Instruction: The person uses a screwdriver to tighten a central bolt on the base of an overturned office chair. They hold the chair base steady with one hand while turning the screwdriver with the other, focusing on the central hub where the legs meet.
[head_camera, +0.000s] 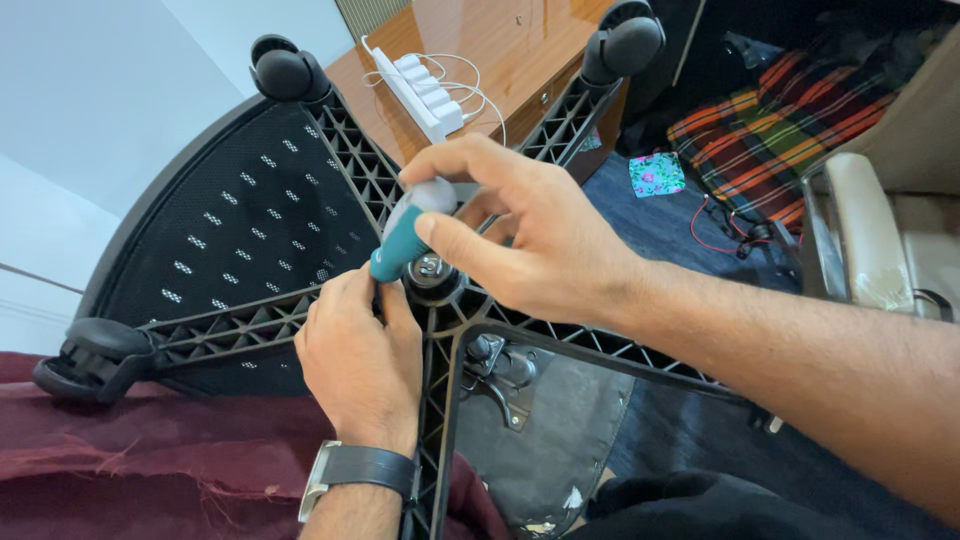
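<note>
now right hand (520, 235) clamped on teal screwdriver (403, 238) at chair base hub (432, 275); left hand (362, 345) gripping hub.

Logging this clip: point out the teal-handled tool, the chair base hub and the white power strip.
teal-handled tool (398, 245), head view, teal grip.
chair base hub (432, 272), head view, metal centre.
white power strip (425, 92), head view, top face.

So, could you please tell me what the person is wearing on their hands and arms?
Both hands are bare, with no gloves or rings visible. The left hand has a watch at the wrist, with a dark strap and silver-coloured case edge. The right hand and forearm are bare, with no sleeve in view.
</note>
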